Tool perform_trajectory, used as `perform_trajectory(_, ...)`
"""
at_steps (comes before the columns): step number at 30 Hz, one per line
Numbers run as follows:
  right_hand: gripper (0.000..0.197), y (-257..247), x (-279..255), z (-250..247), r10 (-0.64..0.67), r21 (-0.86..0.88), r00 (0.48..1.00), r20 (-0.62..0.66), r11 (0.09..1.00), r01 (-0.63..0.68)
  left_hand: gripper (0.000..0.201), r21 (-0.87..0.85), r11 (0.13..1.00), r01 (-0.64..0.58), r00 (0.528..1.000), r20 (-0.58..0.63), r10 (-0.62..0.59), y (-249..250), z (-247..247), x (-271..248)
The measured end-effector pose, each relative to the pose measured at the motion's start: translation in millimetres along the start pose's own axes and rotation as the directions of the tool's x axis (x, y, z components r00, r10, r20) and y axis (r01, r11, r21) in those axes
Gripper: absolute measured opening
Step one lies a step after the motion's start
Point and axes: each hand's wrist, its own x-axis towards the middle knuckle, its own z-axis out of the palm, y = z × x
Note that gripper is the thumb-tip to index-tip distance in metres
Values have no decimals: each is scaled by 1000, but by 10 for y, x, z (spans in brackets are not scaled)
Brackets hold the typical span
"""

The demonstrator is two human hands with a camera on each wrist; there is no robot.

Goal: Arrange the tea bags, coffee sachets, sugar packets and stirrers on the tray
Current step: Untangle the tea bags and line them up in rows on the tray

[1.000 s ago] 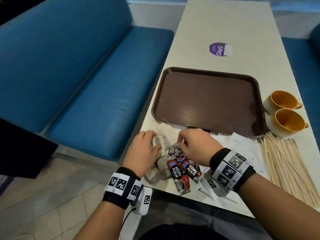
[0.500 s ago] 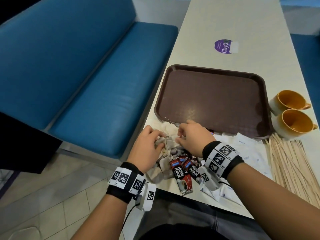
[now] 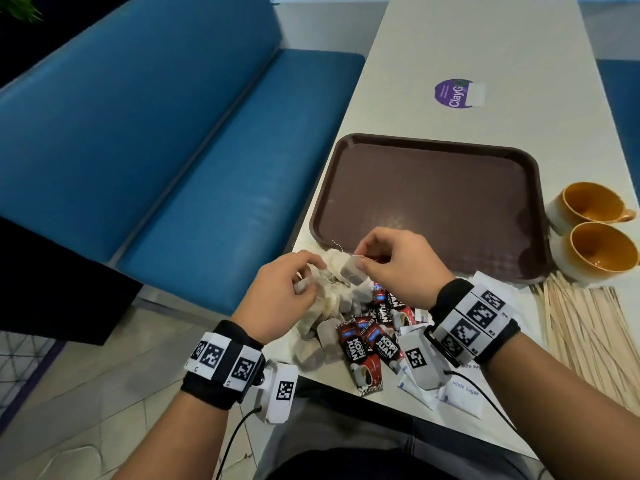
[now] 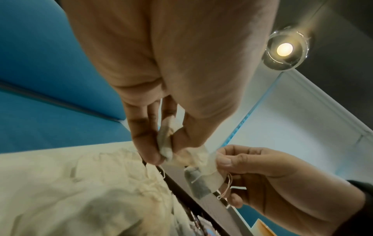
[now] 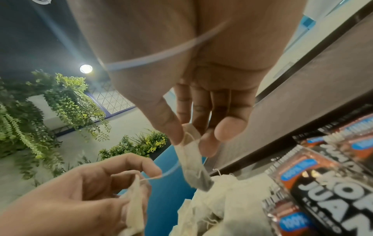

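Note:
A pile of pale tea bags lies at the table's near left edge, just in front of the brown tray, which holds nothing. My right hand pinches one tea bag by its top, raised just above the pile. My left hand pinches another tea bag from the pile, and a thin string runs between the two bags. Red and black coffee sachets lie beside the pile. White sugar packets lie under my right wrist. Wooden stirrers are spread at the right.
Two orange-lined cups stand right of the tray. A purple sticker lies on the far part of the white table. A blue bench runs along the left, below the table edge.
My right hand has lifted a single tea bag up out of the pile, toward the tray's near rim. My left hand stays on the pile, now pinching a bag.

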Motion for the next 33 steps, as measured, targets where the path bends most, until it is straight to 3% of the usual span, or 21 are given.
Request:
perform_trajectory(6, 4, -98, -86, -109, -22, -13, 999, 49, 1000, 23, 13, -51, 997, 65, 994, -90, -69, 26, 33, 39)
perform_trajectory(10, 9, -231, -190, -184, -101, 92, 972, 214, 992, 83, 21, -115, 985, 126, 980, -140, -142, 34, 117, 50)
perform_trajectory(12, 10, -270, -217, -179, -128, 164, 957, 260, 983, 87, 19, -205, 971, 122, 984, -105, -145, 78, 141, 32)
perform_trajectory(18, 9, -206, -133, -43, -108, -16, 992, 57, 994, 109, 11, -373, 928, 17, 1000, -8, -21, 141, 166, -29)
perform_trajectory(22, 10, -213, -120, 30, -114, 11, 991, 66, 993, 113, 16, -392, 920, -5, 999, 31, 18, 29, 138, -49)
perform_trajectory(25, 10, -234, -123, 62, -152, -3, 988, 3, 988, 152, 25, -405, 914, 1, 1000, 25, 10, 5, 84, -99)
perform_trajectory(27, 17, -216, -131, 70, -159, 16, 987, -36, 987, 160, 31, -306, 952, 8, 1000, -18, -14, -44, 56, -121)
perform_trajectory(29, 31, -167, -146, 66, -165, 2, 985, -53, 986, 165, 25, -55, 998, -23, 999, -28, 22, -102, 46, -146)
perform_trajectory(31, 35, -124, -168, 39, -160, -47, 985, -56, 986, 158, 12, 124, 990, -72, 996, 53, 66, -134, 83, -198)
perform_trajectory(33, 25, -90, -186, 2, -151, -110, 988, -28, 983, 147, 11, 198, 977, -82, 987, 155, 52, -158, 163, -261)
